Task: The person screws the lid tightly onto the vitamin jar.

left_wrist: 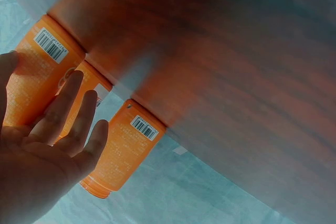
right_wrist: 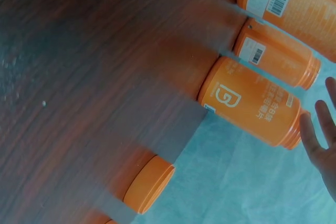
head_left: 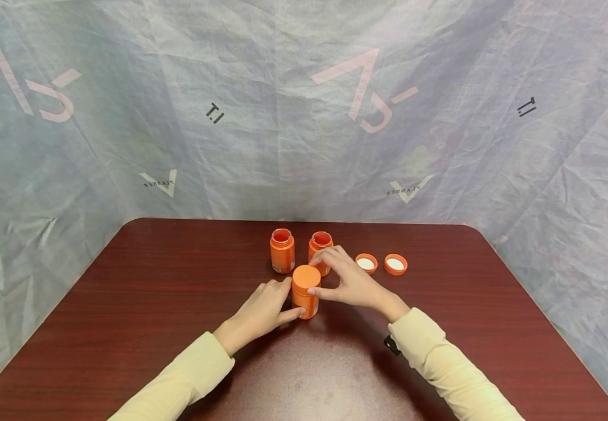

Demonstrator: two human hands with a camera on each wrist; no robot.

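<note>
A capped orange bottle [head_left: 306, 301] stands upright on the table between the two hands. Around its body, the left hand [head_left: 262, 310] holds it with thumb and forefinger, while in the left wrist view that hand's other fingers [left_wrist: 65, 98] extend beside it. The right hand [head_left: 348, 279] grips the orange lid [head_left: 306, 278] from the right, thumb in front and fingers behind. Behind stand two uncapped orange bottles, one at the left [head_left: 282, 254] and one at the right [head_left: 318, 242], the latter partly hidden by the right hand.
To the right of the bottles, two orange lids, one nearer [head_left: 366, 263] and one farther right [head_left: 396, 265], lie with white insides up. The dark reddish wooden table [head_left: 178, 280] ends at a grey printed cloth [head_left: 277, 117] behind and on both sides.
</note>
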